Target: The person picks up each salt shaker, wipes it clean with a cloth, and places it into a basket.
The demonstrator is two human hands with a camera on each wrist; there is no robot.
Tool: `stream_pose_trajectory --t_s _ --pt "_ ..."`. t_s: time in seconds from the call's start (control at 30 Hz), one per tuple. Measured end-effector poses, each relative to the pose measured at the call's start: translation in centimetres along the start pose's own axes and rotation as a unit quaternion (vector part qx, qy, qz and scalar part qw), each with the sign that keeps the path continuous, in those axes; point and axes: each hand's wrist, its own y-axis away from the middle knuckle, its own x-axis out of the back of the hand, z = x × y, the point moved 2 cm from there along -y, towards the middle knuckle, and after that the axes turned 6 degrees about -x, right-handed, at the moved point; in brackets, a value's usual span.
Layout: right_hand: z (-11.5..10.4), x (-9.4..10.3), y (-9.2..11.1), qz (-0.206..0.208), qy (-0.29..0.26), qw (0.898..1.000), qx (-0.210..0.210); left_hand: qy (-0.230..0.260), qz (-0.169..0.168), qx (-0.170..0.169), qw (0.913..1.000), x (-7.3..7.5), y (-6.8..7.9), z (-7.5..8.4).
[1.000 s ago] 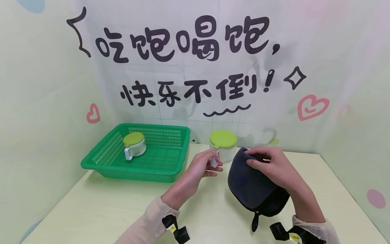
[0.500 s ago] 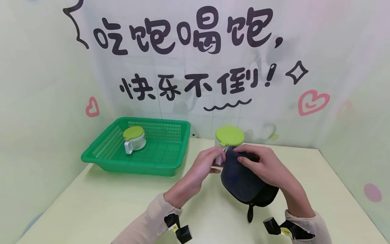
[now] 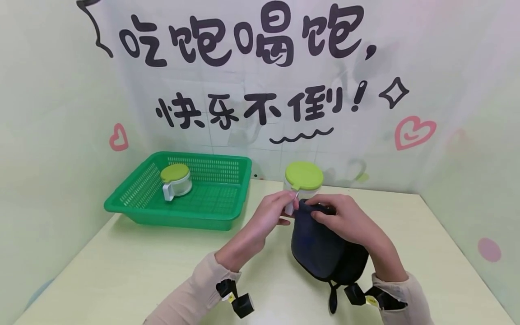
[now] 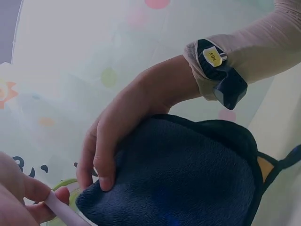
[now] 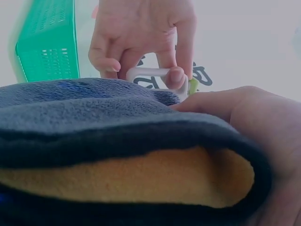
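Observation:
My left hand [image 3: 264, 216] pinches the white handle [image 5: 148, 72] of a clear seasoning jar with a lime-green lid [image 3: 304, 175], at the back of the table in the head view. My right hand [image 3: 345, 219] grips the upper end of a dark blue plush cloth mitt [image 3: 317, 246], fingers and thumb on its outside. The mitt's top corner sits right at the jar's handle and covers the lower part of the jar. In the right wrist view its wide mouth shows a yellow-orange lining [image 5: 141, 181]. A dark loop [image 3: 333, 300] hangs from the mitt's lower end.
A green plastic basket [image 3: 178, 219] with perforated sides stands at the back left. Inside it sits a second, similar jar [image 3: 176, 183] with a lime-green lid and white handle. A printed curtain [image 3: 243, 76] rises close behind the table [image 3: 134, 271].
The mitt in my right hand has moved left, up to the jar and partly in front of it. My left hand keeps its grip on the handle, and the jar has shifted slightly right.

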Motion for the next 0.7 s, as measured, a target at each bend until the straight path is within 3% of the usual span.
stream_pose_trajectory --t_s 0.47,0.7 --pt "1.3 -0.3 -0.5 -0.065 0.015 0.998 0.005 0.007 -0.013 0.008 0.9999 0.3 -0.2 0.5" --pt "0.9 0.2 -0.2 -0.04 0.029 0.999 0.011 0.006 -0.014 0.017 0.9997 0.1 -0.1 0.4"
